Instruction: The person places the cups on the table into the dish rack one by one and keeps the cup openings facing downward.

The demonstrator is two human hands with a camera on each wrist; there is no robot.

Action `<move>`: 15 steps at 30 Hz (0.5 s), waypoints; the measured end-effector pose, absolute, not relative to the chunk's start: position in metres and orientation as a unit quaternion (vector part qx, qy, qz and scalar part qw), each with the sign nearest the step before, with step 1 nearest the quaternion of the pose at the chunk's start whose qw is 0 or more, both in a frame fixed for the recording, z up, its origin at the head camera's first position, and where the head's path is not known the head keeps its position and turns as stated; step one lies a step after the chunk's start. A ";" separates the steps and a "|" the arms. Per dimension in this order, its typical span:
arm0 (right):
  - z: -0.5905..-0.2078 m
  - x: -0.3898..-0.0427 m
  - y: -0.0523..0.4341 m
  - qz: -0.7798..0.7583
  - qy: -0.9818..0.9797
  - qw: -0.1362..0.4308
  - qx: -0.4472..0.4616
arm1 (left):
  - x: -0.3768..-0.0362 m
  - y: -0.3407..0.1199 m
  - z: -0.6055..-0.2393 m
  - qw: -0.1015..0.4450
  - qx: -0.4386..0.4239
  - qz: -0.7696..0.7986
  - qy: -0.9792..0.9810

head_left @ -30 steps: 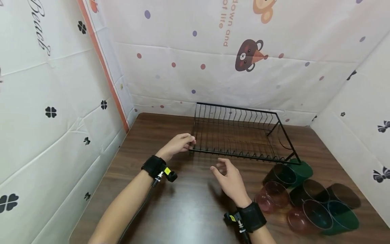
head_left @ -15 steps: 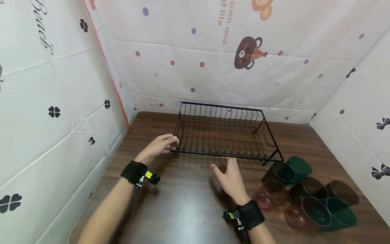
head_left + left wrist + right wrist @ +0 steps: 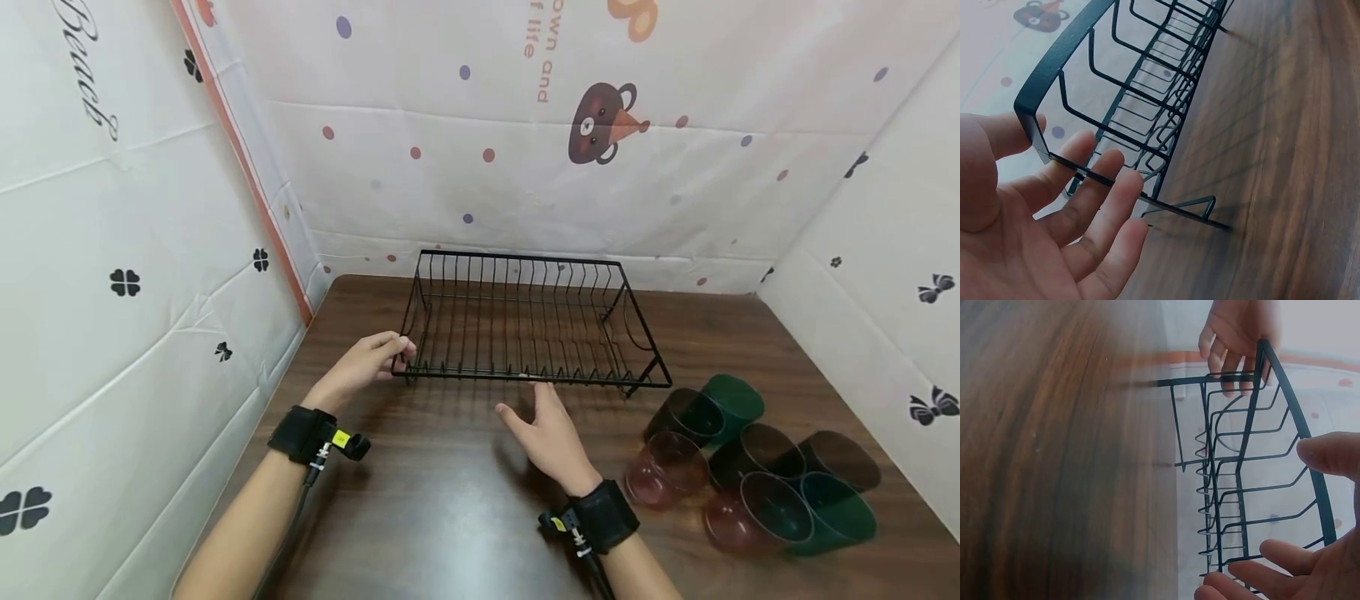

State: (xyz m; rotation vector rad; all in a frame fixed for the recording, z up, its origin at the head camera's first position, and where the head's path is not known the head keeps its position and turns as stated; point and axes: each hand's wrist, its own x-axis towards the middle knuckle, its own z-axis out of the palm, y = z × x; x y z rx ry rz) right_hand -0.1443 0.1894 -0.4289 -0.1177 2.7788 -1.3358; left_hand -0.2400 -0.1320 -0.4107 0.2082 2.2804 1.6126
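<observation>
A black wire dish rack (image 3: pixel 517 333) stands on the wooden table in the head view. At its front left corner my left hand (image 3: pixel 367 362) grips the frame; in the left wrist view the thumb lies behind the flat rail and the fingers (image 3: pixel 1110 165) curl at the end wires. My right hand (image 3: pixel 551 433) is at the middle of the front rail, its fingertips partly hidden under it. The right wrist view shows that hand's thumb (image 3: pixel 1329 453) overlapping the rail, with loosely spread fingers below, not closed round it.
Several see-through tumblers stand together at the right: a pink tumbler (image 3: pixel 666 471), a dark brown tumbler (image 3: pixel 757 457) and a green tumbler (image 3: pixel 735 408) among them. Printed white cloth (image 3: pixel 405 192) walls in the table's back and sides. Each wrist wears a black camera strap (image 3: pixel 603 515).
The dish rack has slid to the left along with my left hand, away from the tumblers. My right hand has shifted slightly left and its fingertips now meet the front rail.
</observation>
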 end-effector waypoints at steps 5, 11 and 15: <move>-0.425 -0.145 0.190 -0.436 0.898 0.038 -0.040 | -0.239 -0.133 -0.407 0.160 0.076 0.556 0.812; -0.427 -0.147 0.189 -0.441 0.895 0.044 -0.039 | -0.236 -0.132 -0.412 0.154 0.073 0.551 0.817; -0.429 -0.148 0.188 -0.448 0.892 0.037 -0.038 | -0.235 -0.133 -0.416 0.150 0.073 0.554 0.816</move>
